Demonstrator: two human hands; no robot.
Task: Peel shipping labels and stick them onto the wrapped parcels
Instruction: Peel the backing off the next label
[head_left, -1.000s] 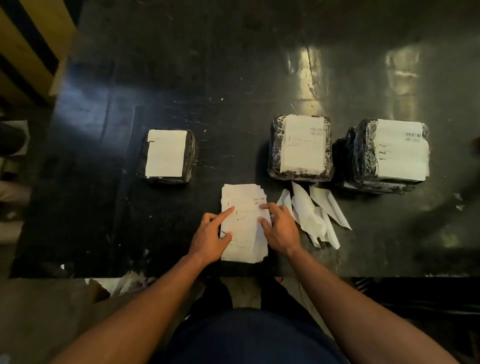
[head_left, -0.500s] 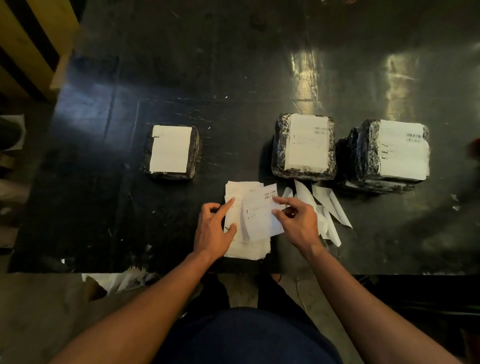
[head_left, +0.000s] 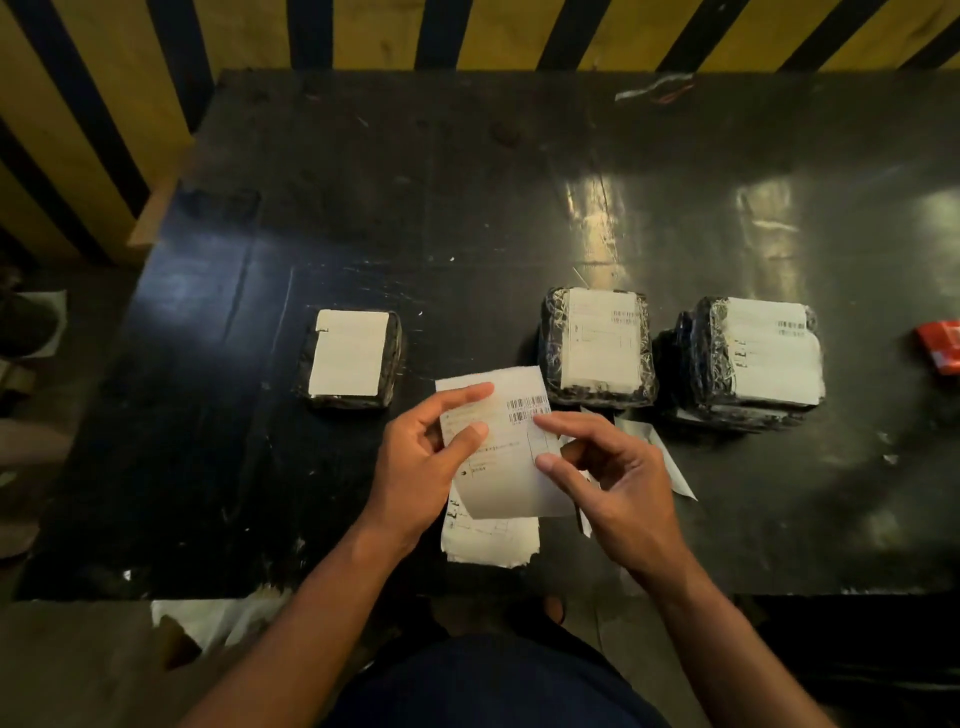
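A white shipping label (head_left: 511, 447) with a barcode is lifted above the table between both hands. My left hand (head_left: 421, 457) pinches its left edge with thumb and fingers. My right hand (head_left: 613, 483) pinches its right edge near the barcode. Under them a stack of labels (head_left: 488, 540) lies on the black table (head_left: 415, 218). Three black wrapped parcels stand in a row: the left parcel (head_left: 350, 353) with a blank white sheet on top, the middle parcel (head_left: 597, 345) and the right parcel (head_left: 753, 353), both with printed labels.
Peeled backing strips (head_left: 670, 467) lie to the right of the stack. A red object (head_left: 943, 345) sits at the table's right edge. A yellow and black striped wall (head_left: 467, 31) runs behind the table. White scraps (head_left: 208, 618) lie on the floor at the front left.
Both hands have lifted one label off the stack and raised it. The right hand moved from the stack's edge to the label's right side. The camera tilted up.
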